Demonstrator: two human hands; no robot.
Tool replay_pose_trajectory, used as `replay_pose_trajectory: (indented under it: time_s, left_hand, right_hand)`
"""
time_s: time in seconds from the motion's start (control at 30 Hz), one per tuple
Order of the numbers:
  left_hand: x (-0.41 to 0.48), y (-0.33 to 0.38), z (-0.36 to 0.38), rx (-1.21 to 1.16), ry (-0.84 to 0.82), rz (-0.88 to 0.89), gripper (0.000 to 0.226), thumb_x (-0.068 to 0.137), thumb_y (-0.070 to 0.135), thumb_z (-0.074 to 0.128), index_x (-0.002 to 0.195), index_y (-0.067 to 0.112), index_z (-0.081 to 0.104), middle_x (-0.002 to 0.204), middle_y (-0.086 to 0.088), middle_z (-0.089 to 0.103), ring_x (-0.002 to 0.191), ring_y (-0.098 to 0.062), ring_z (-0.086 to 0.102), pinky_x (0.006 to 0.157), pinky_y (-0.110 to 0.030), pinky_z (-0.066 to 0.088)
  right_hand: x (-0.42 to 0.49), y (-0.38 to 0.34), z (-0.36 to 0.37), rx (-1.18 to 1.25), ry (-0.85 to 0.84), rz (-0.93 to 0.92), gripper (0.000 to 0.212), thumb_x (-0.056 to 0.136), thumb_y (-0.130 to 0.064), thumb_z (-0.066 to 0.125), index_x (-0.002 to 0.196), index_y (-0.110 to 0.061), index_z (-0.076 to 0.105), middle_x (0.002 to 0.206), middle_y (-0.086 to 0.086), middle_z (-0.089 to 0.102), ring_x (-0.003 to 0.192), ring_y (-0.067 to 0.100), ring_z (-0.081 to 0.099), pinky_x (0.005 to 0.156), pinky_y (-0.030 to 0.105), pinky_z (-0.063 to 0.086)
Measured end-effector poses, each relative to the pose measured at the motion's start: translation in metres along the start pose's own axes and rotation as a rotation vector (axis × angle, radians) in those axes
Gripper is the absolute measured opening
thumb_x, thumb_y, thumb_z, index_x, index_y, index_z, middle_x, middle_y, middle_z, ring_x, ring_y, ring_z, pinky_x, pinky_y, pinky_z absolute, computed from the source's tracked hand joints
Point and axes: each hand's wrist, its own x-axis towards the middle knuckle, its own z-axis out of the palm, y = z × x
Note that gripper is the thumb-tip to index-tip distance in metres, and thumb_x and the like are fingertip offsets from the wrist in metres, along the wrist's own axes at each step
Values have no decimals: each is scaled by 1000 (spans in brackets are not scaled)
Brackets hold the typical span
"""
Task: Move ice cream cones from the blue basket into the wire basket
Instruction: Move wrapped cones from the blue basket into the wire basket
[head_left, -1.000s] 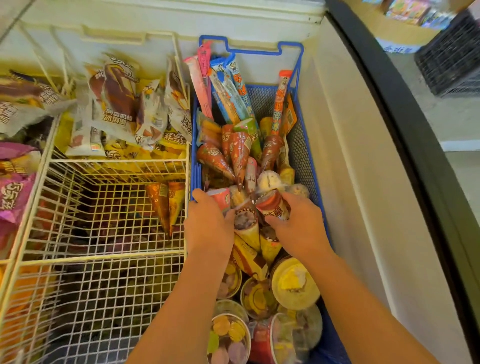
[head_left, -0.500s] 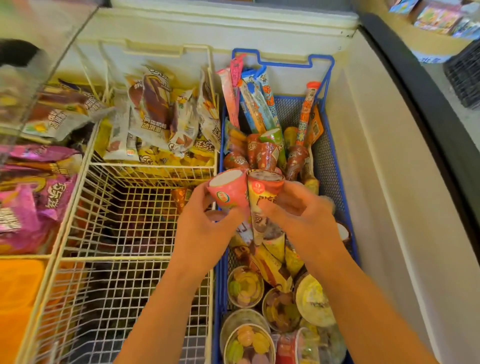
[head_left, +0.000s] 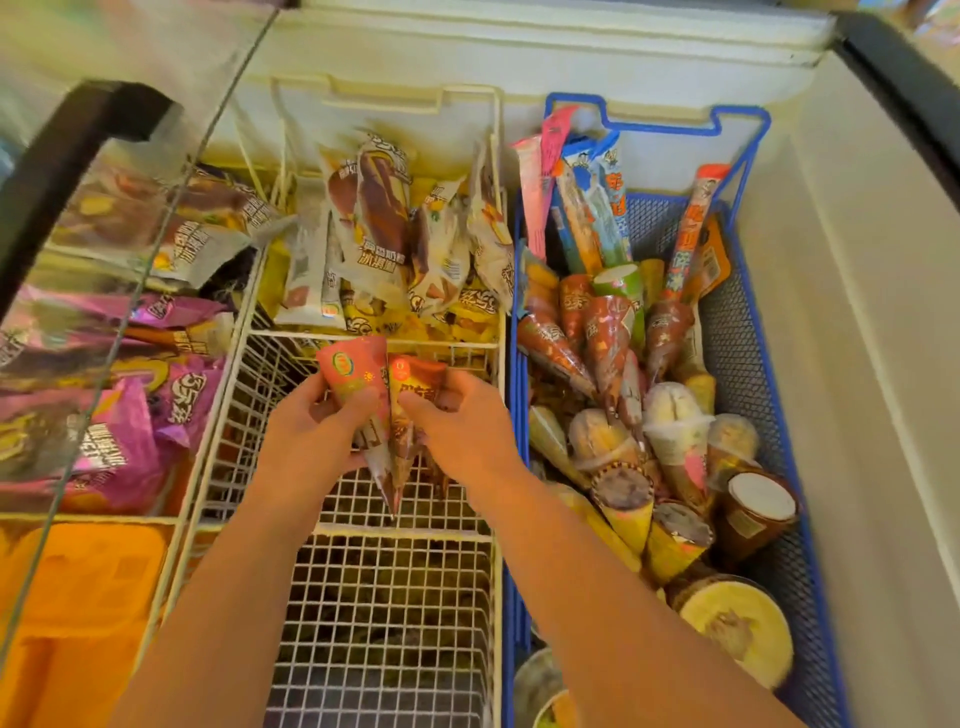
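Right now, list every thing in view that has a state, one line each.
Left hand: grip closed on the pink cone.
Right hand: grip closed on the orange cone.
Pink cone: wrapped, tip down, over the wire basket.
Orange cone: wrapped, tip down, beside the pink one.
Wire basket: near section holds no cones yet.
Blue basket: still crowded with cones and cups.

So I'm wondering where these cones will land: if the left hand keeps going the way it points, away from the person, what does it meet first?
Probably the white wire divider just beyond the left hand and its pink cone, with wrapped ice cream bars piled behind it. Depth is hard to judge; the hand may pass above it.
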Motion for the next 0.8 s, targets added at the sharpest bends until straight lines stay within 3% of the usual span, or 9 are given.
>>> replay_pose_trajectory:
  time_s: [0.07,0.1,0.27,0.37,0.47,0.6,0.7,0.8]
  left_hand:
    - [18,-9,-6,46,14,-58,33,93,22,66,125,25,61,102,-7,75,93,-23,74,75,-41,62]
    - [28,-15,-8,70,26,-88,36,93,20,66,128,23,59,103,-9,73,94,-24,72,77,-43,61]
    - [66,-45,-6,77,70,-236,34,93,16,62,126,17,55,108,-12,69,89,-22,68,64,-34,57]
    - [79,-60,1,100,106,-289,39,91,17,64,129,17,53,116,-13,66,97,-27,66,75,-42,59]
    - [92,-74,8,92,99,-334,36,90,15,64,124,13,54,109,-13,67,92,-27,66,74,-39,58]
    - [105,-85,11,201,119,-318,42,88,22,64,128,15,53,118,-18,67,109,-40,64,97,-56,51]
    - [109,-90,9,271,145,-310,42,86,26,63,126,17,55,115,-20,67,108,-43,64,95,-59,51]
    - [109,-92,9,284,199,-305,43,83,17,66,125,16,56,113,-18,68,105,-42,65,92,-58,53]
  right_hand:
    - [14,11,21,-105,52,13,21,86,-30,71,102,-16,71,90,-3,72,77,8,66,69,18,51]
    - [21,17,31,-156,75,28,21,85,-31,72,99,-15,71,89,-2,72,77,10,66,68,20,49]
    - [48,37,65,-369,112,74,37,88,-35,65,113,-8,66,116,12,67,112,28,60,97,39,49]
    - [58,41,72,-411,126,78,46,90,-36,62,124,-6,58,129,14,59,121,29,54,105,37,43]
    - [66,44,75,-455,140,72,56,89,-32,64,135,-4,45,136,15,49,128,29,46,108,33,35]
    - [70,48,80,-489,166,67,63,85,-29,70,135,-6,40,134,14,50,126,28,48,104,33,38]
    - [70,49,82,-506,174,71,62,84,-33,72,132,-8,42,131,14,55,122,30,54,97,34,45]
    - [66,50,82,-462,180,116,50,84,-30,72,122,-13,46,119,14,63,110,34,63,85,39,51]
